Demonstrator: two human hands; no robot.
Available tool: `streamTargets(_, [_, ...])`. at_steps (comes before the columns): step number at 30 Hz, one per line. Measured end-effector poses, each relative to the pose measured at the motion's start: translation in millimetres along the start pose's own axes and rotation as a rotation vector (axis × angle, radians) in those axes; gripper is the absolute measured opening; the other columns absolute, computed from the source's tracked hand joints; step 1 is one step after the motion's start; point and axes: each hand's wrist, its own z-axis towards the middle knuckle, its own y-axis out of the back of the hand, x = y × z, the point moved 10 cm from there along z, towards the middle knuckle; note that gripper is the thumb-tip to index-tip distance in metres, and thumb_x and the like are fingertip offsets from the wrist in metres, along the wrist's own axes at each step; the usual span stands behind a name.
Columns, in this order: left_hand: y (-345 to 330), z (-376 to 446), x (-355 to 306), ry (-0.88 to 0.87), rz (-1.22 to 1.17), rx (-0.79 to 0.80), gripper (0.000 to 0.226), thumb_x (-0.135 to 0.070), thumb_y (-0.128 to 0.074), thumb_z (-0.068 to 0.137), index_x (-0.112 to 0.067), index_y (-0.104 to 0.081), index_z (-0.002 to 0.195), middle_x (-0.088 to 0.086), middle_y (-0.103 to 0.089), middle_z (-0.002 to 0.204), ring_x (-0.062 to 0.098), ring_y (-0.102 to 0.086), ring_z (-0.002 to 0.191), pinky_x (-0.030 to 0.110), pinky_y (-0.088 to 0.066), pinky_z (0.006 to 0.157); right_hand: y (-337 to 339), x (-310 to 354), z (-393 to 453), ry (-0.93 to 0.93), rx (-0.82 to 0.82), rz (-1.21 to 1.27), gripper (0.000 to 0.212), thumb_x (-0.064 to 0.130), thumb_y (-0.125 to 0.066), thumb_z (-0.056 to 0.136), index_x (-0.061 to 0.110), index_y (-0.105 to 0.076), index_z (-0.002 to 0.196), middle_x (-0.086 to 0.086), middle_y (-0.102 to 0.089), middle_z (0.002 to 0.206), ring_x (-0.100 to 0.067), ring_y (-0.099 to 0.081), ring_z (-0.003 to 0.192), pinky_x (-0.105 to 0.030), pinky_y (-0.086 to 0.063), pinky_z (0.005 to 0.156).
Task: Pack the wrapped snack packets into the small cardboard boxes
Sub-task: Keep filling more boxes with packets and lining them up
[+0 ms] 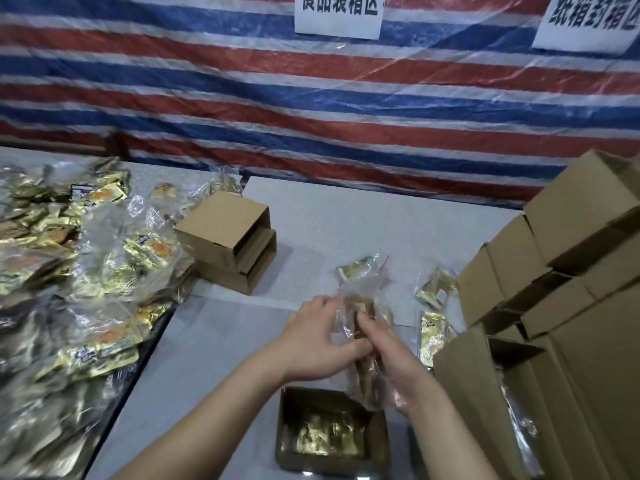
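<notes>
Far left: heap of gold foil packets (69, 271), crinkly, in clear wrap. Next, 2 stacked empty boxes (228, 240) lying sideways. Center: left hand (320, 336) and right hand (391, 358), fingers curled around a clear bag of packets (363, 299), just above an open box (329, 431) holding gold packets. Right: stacked cardboard boxes (571, 271).

Left hand (320, 336), right hand (391, 362) — bare; forearms sleeveless — no jewellery visible.
</notes>
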Motion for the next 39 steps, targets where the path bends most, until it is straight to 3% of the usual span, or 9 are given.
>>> streamTargets(3, [-16,-19,32,0.066,-0.371,0.14,0.086,-0.083,-0.057,0.07,-0.053,-0.03,0.146,-0.019,-0.049,0.139,-0.004,-0.046,0.126,0.018,-0.042,0.099,14,0,-14,0.013,-0.085,-0.227,0.056,0.044,-0.064,0.081,0.014,-0.064,0.128,-0.001,-0.076,0.102,-0.011,-0.073,0.088,-0.02,-0.053,0.065])
streamTargets(6, [-31,-40,91,0.232,-0.38,0.006,0.065,-0.073,-0.051,0.086,-0.052,-0.031,0.144,-0.021,-0.052,0.126,-0.006,-0.052,0.111,0.006,-0.042,0.08,28,3,-22,0.041,-0.14,-0.477,0.051,0.047,-0.07,0.08,0.032,-0.06,0.127,0.006,-0.069,0.118,0.0,-0.068,0.096,-0.011,-0.05,0.069])
streamTargets(11, [-106,-70,155,0.28,-0.231,0.044,0.034,-0.036,-0.046,0.104,-0.028,-0.053,0.136,-0.008,-0.059,0.136,0.009,-0.054,0.126,0.036,-0.042,0.109,6,-43,-21,-0.067,0.18,-1.169,0.027,0.052,-0.075,0.082,0.046,-0.063,0.105,0.038,-0.063,0.098,0.022,-0.055,0.091,0.001,-0.039,0.073])
streamTargets(16, [-118,-76,173,0.365,-0.423,-0.015,0.019,-0.034,-0.036,0.108,-0.03,-0.055,0.11,0.002,-0.069,0.099,0.021,-0.065,0.094,0.041,-0.051,0.09,3,-119,6,-0.27,0.372,-1.611,0.037,0.056,-0.059,0.084,0.038,-0.065,0.116,0.005,-0.069,0.116,-0.017,-0.064,0.104,-0.027,-0.044,0.075])
streamTargets(20, [-118,-73,158,0.297,-0.395,-0.021,0.022,-0.033,-0.033,0.109,-0.024,-0.053,0.11,0.005,-0.065,0.1,0.02,-0.061,0.098,0.037,-0.047,0.095,17,-182,22,-0.375,0.434,-1.8,0.045,0.047,-0.055,0.093,0.022,-0.057,0.131,-0.008,-0.06,0.135,-0.032,-0.057,0.121,-0.038,-0.047,0.098])
streamTargets(26, [-114,-69,153,0.283,-0.357,-0.02,0.022,-0.032,-0.032,0.109,-0.02,-0.051,0.113,0.008,-0.065,0.102,0.02,-0.06,0.096,0.034,-0.046,0.09,27,-169,19,-0.333,0.312,-1.42,0.048,0.046,-0.067,0.079,0.028,-0.064,0.123,0.012,-0.068,0.115,-0.009,-0.063,0.106,-0.017,-0.048,0.084])
streamTargets(31, [-114,-70,157,0.289,-0.36,-0.032,0.022,-0.032,-0.031,0.109,-0.022,-0.05,0.111,0.003,-0.063,0.099,0.016,-0.059,0.094,0.033,-0.046,0.09,31,-168,18,-0.356,0.355,-1.647,0.026,0.037,-0.044,0.094,0.024,-0.066,0.089,-0.007,-0.069,0.118,-0.019,-0.059,0.094,-0.025,-0.039,0.075])
streamTargets(35, [-122,-77,159,0.283,-0.313,-0.021,0.019,-0.03,-0.032,0.108,-0.021,-0.049,0.11,0.003,-0.062,0.098,0.017,-0.058,0.093,0.033,-0.044,0.089,18,-216,10,-0.525,0.471,-1.529,0.05,0.04,-0.036,0.1,0.029,-0.042,0.148,0.003,-0.038,0.157,-0.017,-0.037,0.141,-0.028,-0.027,0.113])
streamTargets(39, [-120,-72,158,0.287,-0.297,-0.04,0.019,-0.03,-0.032,0.108,-0.021,-0.049,0.109,0.004,-0.062,0.098,0.018,-0.058,0.093,0.032,-0.044,0.087,29,-205,15,-0.557,0.37,-1.487,0.049,0.033,-0.036,0.098,0.022,-0.048,0.144,-0.005,-0.046,0.151,-0.022,-0.045,0.135,-0.028,-0.033,0.106])
